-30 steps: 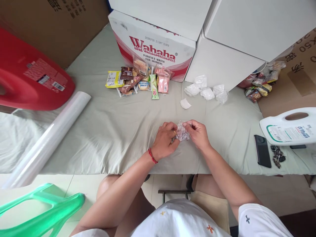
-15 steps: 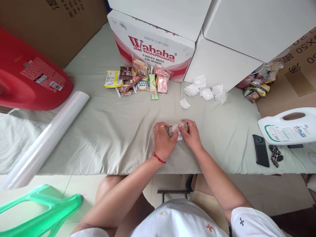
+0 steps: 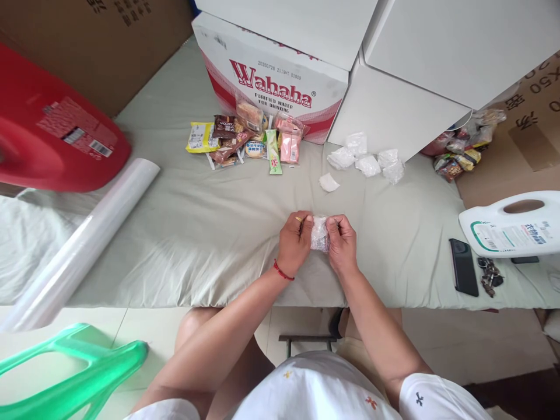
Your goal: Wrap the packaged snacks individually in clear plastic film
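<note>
My left hand (image 3: 294, 242) and my right hand (image 3: 342, 245) are closed side by side on a small snack packet wrapped in clear film (image 3: 319, 234), just above the pale green sheet (image 3: 196, 233). The left wrist wears a red cord and a finger has a ring. Beyond them lies a pile of unwrapped snack packets (image 3: 249, 143) and, to its right, several white film-wrapped bundles (image 3: 366, 160).
A roll of clear film (image 3: 83, 245) lies at the left, a red jug (image 3: 52, 134) behind it. A Wahaha carton (image 3: 271, 87) and white boxes (image 3: 394, 111) stand at the back. A white jug (image 3: 511, 227), phone (image 3: 464, 267) and keys (image 3: 490, 274) are at the right.
The hands turned the wrapped packet: it was spread sideways between them, now it stands upright, pinched from both sides, a little farther right.
</note>
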The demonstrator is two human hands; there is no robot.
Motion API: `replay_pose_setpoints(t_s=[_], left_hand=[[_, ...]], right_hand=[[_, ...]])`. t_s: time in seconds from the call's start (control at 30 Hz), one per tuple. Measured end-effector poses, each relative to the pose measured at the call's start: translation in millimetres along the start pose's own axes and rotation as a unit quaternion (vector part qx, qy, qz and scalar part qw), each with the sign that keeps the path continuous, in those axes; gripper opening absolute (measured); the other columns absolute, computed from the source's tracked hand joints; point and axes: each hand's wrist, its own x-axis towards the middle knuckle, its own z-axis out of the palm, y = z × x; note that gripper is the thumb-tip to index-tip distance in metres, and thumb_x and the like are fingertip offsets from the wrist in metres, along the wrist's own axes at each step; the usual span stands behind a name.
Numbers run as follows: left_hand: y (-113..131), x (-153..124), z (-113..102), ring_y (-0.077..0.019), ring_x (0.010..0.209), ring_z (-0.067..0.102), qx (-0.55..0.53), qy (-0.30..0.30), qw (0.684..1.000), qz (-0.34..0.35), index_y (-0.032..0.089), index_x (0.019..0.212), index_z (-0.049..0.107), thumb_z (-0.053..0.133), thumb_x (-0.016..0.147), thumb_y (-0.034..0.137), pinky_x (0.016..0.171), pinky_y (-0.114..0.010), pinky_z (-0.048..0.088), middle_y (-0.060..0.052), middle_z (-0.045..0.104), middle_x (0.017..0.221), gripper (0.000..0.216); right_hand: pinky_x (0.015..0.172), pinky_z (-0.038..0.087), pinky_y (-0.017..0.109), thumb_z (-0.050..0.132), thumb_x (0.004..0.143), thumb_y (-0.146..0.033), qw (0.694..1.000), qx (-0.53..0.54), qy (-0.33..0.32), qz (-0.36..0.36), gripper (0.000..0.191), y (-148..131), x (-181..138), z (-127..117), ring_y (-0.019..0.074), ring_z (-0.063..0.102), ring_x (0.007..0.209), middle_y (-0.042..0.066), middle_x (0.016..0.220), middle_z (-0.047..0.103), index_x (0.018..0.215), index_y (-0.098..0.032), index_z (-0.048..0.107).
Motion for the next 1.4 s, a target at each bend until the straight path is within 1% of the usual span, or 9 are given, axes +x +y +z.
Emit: replay_pose_setpoints(t_s=[0.27, 0.4, 0.5, 0.67, 0.83, 0.97, 1.1, 1.27, 1.4], left_hand=[[-3.0, 7.5, -0.1, -0.014, 0.072, 0.056, -0.15, 0.017, 0.984, -0.094, 0.021, 0.095, 0.058, 0.054, 0.095, 0.051, 0.068, -0.027, 0.047, 0.0, 0.059, 0.08, 0.03], [3.2, 2.7, -3.1, -0.0178, 0.073, 0.058, -0.18, -0.073, 0.969, -0.151, 0.021, 0.091, 0.058, 0.032, 0.097, 0.069, 0.066, -0.031, 0.048, -0.004, 0.062, 0.082, 0.055], [7.8, -0.6, -4.5, -0.0173, 0.072, 0.056, -0.14, -0.115, 0.974, -0.139, 0.021, 0.088, 0.055, 0.056, 0.088, 0.07, 0.066, -0.03, 0.045, -0.002, 0.06, 0.079, 0.048], [6.4, -0.7, -0.6, -0.0127, 0.061, 0.043, -0.202, -0.084, 0.965, -0.146, 0.024, 0.077, 0.041, 0.052, 0.091, 0.067, 0.059, -0.027, 0.039, 0.004, 0.044, 0.069, 0.047], [6.2, 2.7, -3.3, -0.0122, 0.059, 0.044, -0.25, -0.115, 0.944, -0.184, 0.023, 0.077, 0.043, 0.056, 0.093, 0.055, 0.054, -0.027, 0.041, 0.003, 0.044, 0.07, 0.038], [6.9, 3.5, -6.2, -0.014, 0.058, 0.047, -0.25, -0.154, 0.934, -0.202, 0.024, 0.076, 0.045, 0.057, 0.093, 0.048, 0.05, -0.029, 0.043, -0.001, 0.047, 0.07, 0.032], [5.9, 3.5, -6.3, -0.0183, 0.06, 0.054, -0.242, -0.18, 0.923, -0.241, 0.025, 0.076, 0.049, 0.059, 0.089, 0.052, 0.048, -0.032, 0.045, -0.003, 0.052, 0.07, 0.032], [5.2, 3.4, -8.5, -0.0228, 0.061, 0.063, -0.28, -0.246, 0.87, -0.323, 0.023, 0.073, 0.066, 0.072, 0.079, 0.043, 0.049, -0.036, 0.049, -0.007, 0.066, 0.072, 0.021], [5.3, 3.4, -12.1, -0.0194, 0.048, 0.058, -0.273, -0.318, 0.846, -0.33, 0.021, 0.071, 0.071, 0.073, 0.077, 0.046, 0.044, -0.032, 0.041, -0.008, 0.066, 0.064, 0.026]], right_hand=[[0.06, 0.039, 0.025, 0.055, 0.094, -0.062, 1.0, -0.005, 0.021, -0.019, 0.042, 9.4, -2.0, 2.5, 0.0138, 0.043, 0.064, -0.003, 0.069, 0.048, 0.079, -0.023, 0.053], [0.065, 0.042, 0.026, 0.056, 0.095, -0.058, 0.994, -0.058, 0.062, -0.073, 0.038, 1.0, -0.8, -5.0, 0.015, 0.048, 0.069, -0.002, 0.073, 0.053, 0.08, -0.022, 0.058], [0.067, 0.044, 0.027, 0.061, 0.092, -0.056, 0.991, -0.072, 0.061, -0.092, 0.035, -8.0, -1.0, -5.8, 0.0153, 0.05, 0.072, 0.0, 0.077, 0.056, 0.083, -0.023, 0.061], [0.057, 0.043, 0.025, 0.065, 0.087, -0.062, 0.999, 0.032, 0.013, -0.001, 0.039, -11.7, -4.4, 2.8, 0.0133, 0.047, 0.064, -0.002, 0.076, 0.05, 0.09, -0.024, 0.056], [0.041, 0.034, 0.024, 0.058, 0.093, -0.06, 0.995, 0.044, -0.065, 0.056, 0.035, -7.2, -7.0, -9.9, 0.0113, 0.035, 0.05, -0.004, 0.068, 0.042, 0.1, -0.026, 0.059], [0.071, 0.057, 0.034, 0.052, 0.101, -0.045, 0.979, -0.14, -0.085, -0.124, 0.032, -12.1, -8.8, -33.7, 0.0175, 0.06, 0.08, 0.007, 0.108, 0.062, 0.126, -0.03, 0.066], [0.105, 0.05, 0.05, 0.04, 0.103, -0.019, 0.898, -0.263, -0.184, -0.302, 0.047, -23.3, -6.7, -54.5, 0.0255, 0.058, 0.121, 0.007, 0.142, 0.058, 0.139, -0.04, 0.061], [0.115, 0.045, 0.051, 0.051, 0.098, -0.018, 0.872, -0.277, -0.297, -0.274, 0.066, -27.1, -3.1, -70.9, 0.0273, 0.048, 0.141, 0.01, 0.155, 0.048, 0.159, -0.035, 0.035], [0.107, 0.051, 0.042, 0.064, 0.096, -0.031, 0.901, -0.218, -0.303, -0.219, 0.053, -21.2, -2.5, -78.5, 0.0249, 0.06, 0.127, 0.011, 0.137, 0.062, 0.147, -0.031, 0.052]])
